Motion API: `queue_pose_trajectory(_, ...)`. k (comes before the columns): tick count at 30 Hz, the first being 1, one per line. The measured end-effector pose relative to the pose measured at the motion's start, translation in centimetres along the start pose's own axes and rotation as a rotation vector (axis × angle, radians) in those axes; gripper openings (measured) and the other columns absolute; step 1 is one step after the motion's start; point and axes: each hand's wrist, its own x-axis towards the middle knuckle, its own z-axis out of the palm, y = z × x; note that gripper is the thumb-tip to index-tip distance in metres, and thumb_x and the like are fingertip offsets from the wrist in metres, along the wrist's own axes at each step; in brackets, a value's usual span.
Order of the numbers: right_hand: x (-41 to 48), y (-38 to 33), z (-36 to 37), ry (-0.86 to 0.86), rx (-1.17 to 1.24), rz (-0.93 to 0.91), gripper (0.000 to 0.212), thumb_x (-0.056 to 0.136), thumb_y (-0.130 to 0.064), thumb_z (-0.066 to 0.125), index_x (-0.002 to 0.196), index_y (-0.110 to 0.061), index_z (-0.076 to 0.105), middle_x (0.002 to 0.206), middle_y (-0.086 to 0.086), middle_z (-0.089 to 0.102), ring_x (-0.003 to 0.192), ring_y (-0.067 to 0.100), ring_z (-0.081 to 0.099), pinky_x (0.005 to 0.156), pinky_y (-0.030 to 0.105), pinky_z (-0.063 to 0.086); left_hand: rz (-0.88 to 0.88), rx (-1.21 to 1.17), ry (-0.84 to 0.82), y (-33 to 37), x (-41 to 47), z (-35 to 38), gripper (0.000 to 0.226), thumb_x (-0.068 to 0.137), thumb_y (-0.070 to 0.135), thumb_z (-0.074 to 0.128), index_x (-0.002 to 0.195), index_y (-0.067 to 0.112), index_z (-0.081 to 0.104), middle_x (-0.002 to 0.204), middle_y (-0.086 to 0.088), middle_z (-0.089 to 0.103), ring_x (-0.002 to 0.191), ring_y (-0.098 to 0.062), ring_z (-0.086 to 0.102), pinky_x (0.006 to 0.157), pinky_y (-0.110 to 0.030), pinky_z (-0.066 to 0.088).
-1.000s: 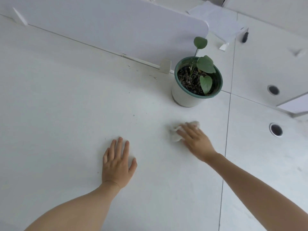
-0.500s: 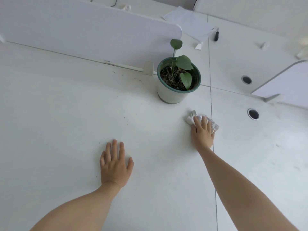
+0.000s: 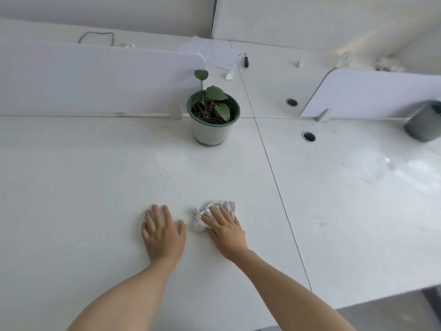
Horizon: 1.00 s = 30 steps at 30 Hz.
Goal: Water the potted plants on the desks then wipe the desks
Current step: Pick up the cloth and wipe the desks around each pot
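Hands come first: our left hand [image 3: 163, 232] lies flat and spread on the desk [image 3: 71, 187], and our right hand [image 3: 225, 231], at its 3 o'clock, presses flat on the cloth [image 3: 210, 211] it has pulled back from beside the plant pot [image 3: 212, 130]. Wiping looks well underway, with the pot well apart at 12 o'clock and a grey pot [image 3: 423, 123] far off at 2 o'clock.

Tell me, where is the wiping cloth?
The cloth lies on the desk under the right hand, beside the left hand.
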Motion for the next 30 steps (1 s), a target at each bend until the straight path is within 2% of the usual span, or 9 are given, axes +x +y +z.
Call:
queue_pose_trajectory(2, -1.4, 0.3, 0.3, 0.077, -0.008, 0.031, 0.031, 0.087, -0.040, 0.033, 0.114, -0.039, 0.048, 0.113, -0.010, 0.068, 0.106, 0.015, 0.064, 0.079, 0.025, 0.052, 0.015, -0.027, 0.006, 0.0, 0.0, 0.2, 0.064, 0.076, 0.038, 0.033, 0.115, -0.005, 0.059, 0.125, -0.031, 0.056, 0.114, -0.049, 0.054, 0.089, -0.058, 0.044)
queue_pose_trajectory(7, -6.4, 1.3, 0.3, 0.190, 0.138, 0.200, 0.066, 0.082, -0.049, 0.011, 0.126, -0.021, 0.052, 0.127, 0.000, 0.058, 0.118, 0.024, 0.047, 0.088, 0.034, 0.037, 0.002, -0.179, 0.093, -0.5, -0.3, 0.0, 0.051, 0.084, 0.029, 0.051, 0.123, -0.002, 0.053, 0.141, -0.027, 0.042, 0.133, -0.045, 0.034, 0.103, -0.056, 0.028)
queue_pose_trajectory(10, -10.8, 3.0, -0.5, 0.397, 0.489, 0.417, 0.034, 0.090, -0.042, 0.028, 0.086, -0.025, 0.058, 0.081, -0.002, 0.061, 0.075, 0.024, 0.052, 0.064, 0.032, 0.038, 0.033, -0.362, 0.096, -1.3, -1.2, -0.9, 0.049, 0.080, 0.029, 0.043, 0.112, -0.003, 0.062, 0.133, -0.024, 0.052, 0.130, -0.043, 0.037, 0.103, -0.052, 0.029)
queue_pose_trajectory(12, -14.1, 4.0, -1.2, 0.518, 0.668, 0.553, 0.023, 0.089, -0.038, 0.035, 0.074, -0.029, 0.051, 0.067, -0.005, 0.055, 0.058, 0.018, 0.047, 0.058, 0.029, 0.036, 0.075, -0.538, 0.047, -1.2, -2.6, -1.9, 0.050, 0.081, 0.029, 0.039, 0.111, -0.002, 0.062, 0.125, -0.021, 0.059, 0.124, -0.038, 0.044, 0.102, -0.047, 0.034)
queue_pose_trajectory(17, -21.2, 5.1, -2.0, 0.784, 0.892, 0.771, 0.014, 0.094, -0.023, 0.045, 0.087, -0.026, 0.057, 0.072, -0.006, 0.059, 0.067, 0.011, 0.054, 0.057, 0.025, 0.039, 0.177, -0.860, -0.228, 3.0, -9.0, -3.4, 0.027, 0.092, 0.023, 0.046, 0.112, 0.010, 0.059, 0.102, -0.009, 0.065, 0.102, -0.022, 0.058, 0.086, -0.030, 0.040)
queue_pose_trajectory(19, -23.3, 5.9, -1.3, 0.817, 0.933, 0.817, 0.015, 0.094, -0.023, 0.044, 0.090, -0.020, 0.058, 0.073, -0.005, 0.059, 0.069, 0.012, 0.053, 0.056, 0.022, 0.038, 0.266, -0.847, -0.333, 5.4, -12.1, -2.6, 0.018, 0.094, 0.012, 0.046, 0.102, 0.015, 0.061, 0.095, -0.005, 0.067, 0.095, -0.018, 0.060, 0.081, -0.024, 0.040)
queue_pose_trajectory(24, -28.2, 9.3, 0.2, 0.859, 1.002, 0.896, 0.019, 0.094, -0.027, 0.044, 0.081, -0.024, 0.057, 0.071, 0.000, 0.058, 0.064, 0.016, 0.051, 0.049, 0.018, 0.039, 0.495, -0.632, -0.663, 10.5, -19.1, 1.3, 0.024, 0.092, 0.009, 0.047, 0.088, 0.029, 0.061, 0.084, 0.008, 0.068, 0.078, 0.009, 0.061, 0.069, -0.005, 0.044)
queue_pose_trajectory(26, -30.8, 11.4, 0.5, 0.875, 1.027, 0.896, 0.018, 0.094, -0.027, 0.045, 0.083, -0.025, 0.059, 0.074, -0.001, 0.062, 0.069, 0.017, 0.055, 0.055, 0.022, 0.042, 0.517, -0.592, -0.675, 12.9, -21.0, 2.7, 0.023, 0.092, 0.011, 0.047, 0.088, 0.030, 0.059, 0.084, 0.009, 0.067, 0.078, 0.002, 0.063, 0.070, -0.009, 0.045)
queue_pose_trajectory(30, -37.7, 17.3, 1.0, 0.877, 0.991, 0.886, 0.018, 0.093, -0.024, 0.046, 0.082, -0.032, 0.058, 0.074, -0.007, 0.061, 0.072, 0.014, 0.056, 0.060, 0.023, 0.041, 0.502, -0.524, -0.629, 18.7, -25.8, 7.2, 0.017, 0.093, 0.015, 0.046, 0.092, 0.030, 0.056, 0.086, 0.005, 0.066, 0.088, -0.016, 0.063, 0.085, -0.031, 0.048)
